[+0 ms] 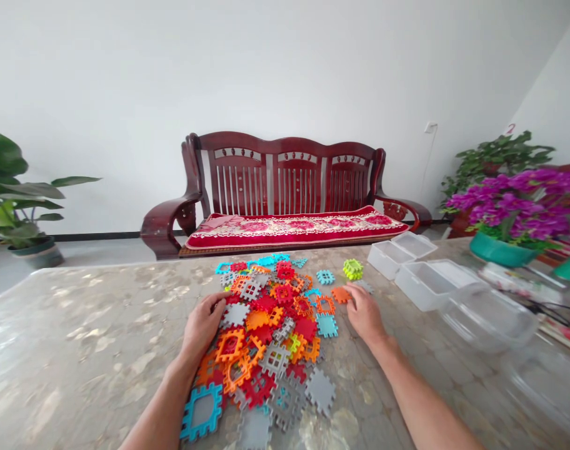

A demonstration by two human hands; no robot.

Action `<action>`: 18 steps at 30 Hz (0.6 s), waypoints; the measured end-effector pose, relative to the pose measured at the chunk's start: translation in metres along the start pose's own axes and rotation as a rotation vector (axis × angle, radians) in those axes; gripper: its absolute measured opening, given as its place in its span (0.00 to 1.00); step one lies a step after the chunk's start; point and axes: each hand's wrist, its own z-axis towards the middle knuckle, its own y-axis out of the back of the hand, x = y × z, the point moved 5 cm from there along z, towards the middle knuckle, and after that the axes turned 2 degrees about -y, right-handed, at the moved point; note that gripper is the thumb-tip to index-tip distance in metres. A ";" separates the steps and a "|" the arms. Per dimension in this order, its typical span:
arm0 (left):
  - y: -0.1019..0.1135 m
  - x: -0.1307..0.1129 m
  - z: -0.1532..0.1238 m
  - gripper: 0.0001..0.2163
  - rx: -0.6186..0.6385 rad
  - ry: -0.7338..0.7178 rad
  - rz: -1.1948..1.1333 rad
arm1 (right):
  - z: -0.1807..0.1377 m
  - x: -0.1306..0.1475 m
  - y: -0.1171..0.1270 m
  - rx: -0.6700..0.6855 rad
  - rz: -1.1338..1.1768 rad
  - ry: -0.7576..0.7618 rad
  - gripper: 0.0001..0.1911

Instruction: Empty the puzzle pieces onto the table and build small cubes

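A heap of flat plastic interlocking tiles (270, 331) in red, orange, grey and blue lies on the marble-patterned table (92, 337). My left hand (201, 325) rests on the heap's left edge, fingers curled loosely against a grey tile (234, 314). My right hand (365, 315) lies at the heap's right side, its fingertips touching an orange tile (341, 294). A yellow-green assembled block (353, 269) stands apart behind the heap. Whether either hand actually grips a tile is not clear.
Several clear and white plastic containers (425, 284) stand at the right of the table, beside a pot of purple flowers (524, 212). A red wooden bench (285, 194) stands behind the table, and a leafy plant (17, 200) on the floor at left.
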 end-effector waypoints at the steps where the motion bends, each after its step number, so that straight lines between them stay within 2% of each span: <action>1: 0.000 0.001 0.000 0.18 0.002 -0.002 0.002 | -0.001 0.001 -0.001 0.022 -0.030 0.001 0.21; 3: -0.001 0.003 0.001 0.18 0.006 -0.011 0.006 | -0.002 0.003 -0.005 0.073 -0.070 0.004 0.16; 6: -0.002 0.005 0.001 0.19 0.011 -0.015 0.004 | -0.001 0.007 -0.005 0.095 -0.096 -0.003 0.15; 9: -0.002 0.004 0.001 0.19 0.015 -0.009 -0.003 | 0.002 0.017 -0.002 0.109 -0.088 0.035 0.16; 13: -0.002 0.003 0.000 0.18 0.012 -0.011 -0.008 | 0.003 0.036 -0.003 0.211 -0.071 0.126 0.20; 18: -0.002 0.005 0.000 0.19 0.005 -0.016 0.003 | 0.004 0.046 -0.008 0.290 -0.124 0.139 0.24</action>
